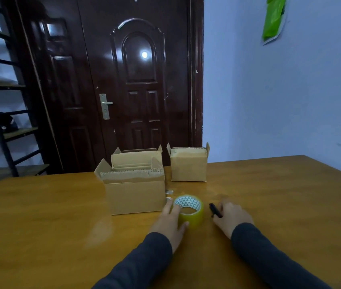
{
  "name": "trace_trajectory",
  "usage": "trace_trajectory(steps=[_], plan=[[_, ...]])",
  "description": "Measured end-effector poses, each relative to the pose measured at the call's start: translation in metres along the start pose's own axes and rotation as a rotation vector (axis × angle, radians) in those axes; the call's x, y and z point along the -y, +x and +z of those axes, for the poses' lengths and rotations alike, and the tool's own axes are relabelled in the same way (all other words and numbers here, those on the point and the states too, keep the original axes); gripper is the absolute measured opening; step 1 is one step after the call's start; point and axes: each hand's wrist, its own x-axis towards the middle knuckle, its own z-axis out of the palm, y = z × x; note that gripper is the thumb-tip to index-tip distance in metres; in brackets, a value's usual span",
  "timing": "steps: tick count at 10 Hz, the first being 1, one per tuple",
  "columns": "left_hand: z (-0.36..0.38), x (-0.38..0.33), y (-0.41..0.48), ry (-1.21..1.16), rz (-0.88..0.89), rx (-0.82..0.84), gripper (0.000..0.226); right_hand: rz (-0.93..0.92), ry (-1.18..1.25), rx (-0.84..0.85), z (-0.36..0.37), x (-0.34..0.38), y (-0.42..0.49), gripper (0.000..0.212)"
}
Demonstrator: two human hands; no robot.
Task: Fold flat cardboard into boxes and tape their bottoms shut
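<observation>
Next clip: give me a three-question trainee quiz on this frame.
1. True or false: the left hand touches the tape roll.
2. As the camera sees it, on which side of the front box does the tape roll sit?
3. The right hand holds: A) scissors; B) a black tool; C) nothing.
Key: 1 true; 2 right; 3 B.

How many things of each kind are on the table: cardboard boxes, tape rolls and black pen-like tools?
Cardboard boxes: 3
Tape roll: 1
Black pen-like tool: 1
Total: 5
</observation>
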Motion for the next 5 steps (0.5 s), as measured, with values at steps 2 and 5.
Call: trace_trajectory(steps=[2, 5], plan=[[-0.005, -0.003, -0.004, -0.043, 0.002, 0.016, 0.041, -0.011, -0.080, 0.028, 0.001, -0.003, 0.003, 0.026], [-0.038, -0.014, -0.010, -0.016, 0.017, 0.089, 0.065, -0.045, -0.220, 0.126, -0.039, 0.010, 0.002, 0.031]])
